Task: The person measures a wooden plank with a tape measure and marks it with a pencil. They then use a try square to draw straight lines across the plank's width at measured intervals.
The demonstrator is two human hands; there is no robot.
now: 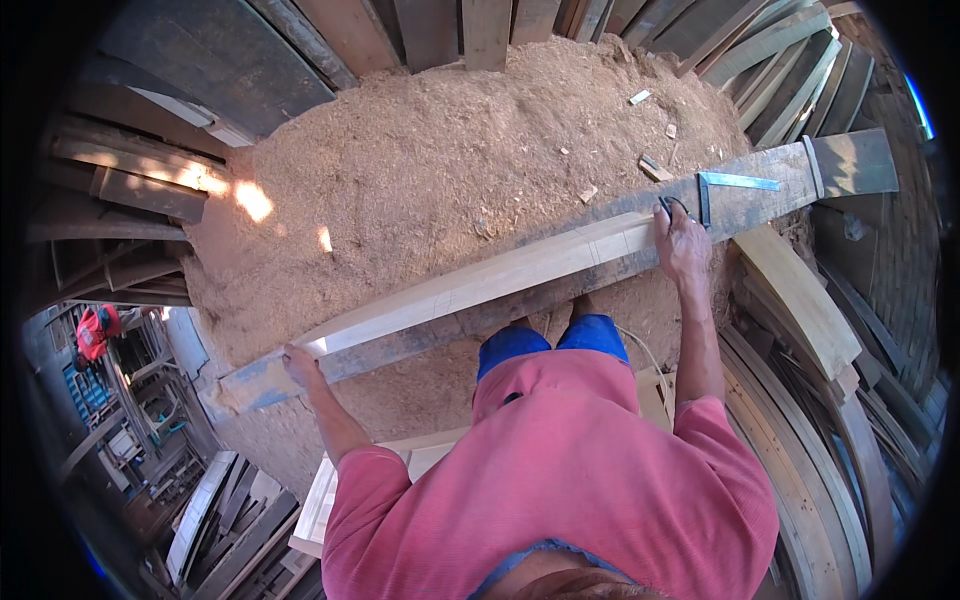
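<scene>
A long pale wooden plank point(480, 282) lies on a darker, wider board point(760, 195) that runs from lower left to upper right. My left hand point(300, 368) grips the plank's near left end. My right hand point(682, 240) rests on the plank's right end, fingers closed around a small dark object at its tip that I cannot make out. A metal try square point(735, 183) lies on the dark board just beyond my right hand.
A large heap of sawdust point(450, 160) fills the ground behind the plank. Stacked planks and curved timber pieces point(800, 300) line the right side and the top. More boards point(230, 510) lie at lower left, and a person in red point(95, 330) stands far left.
</scene>
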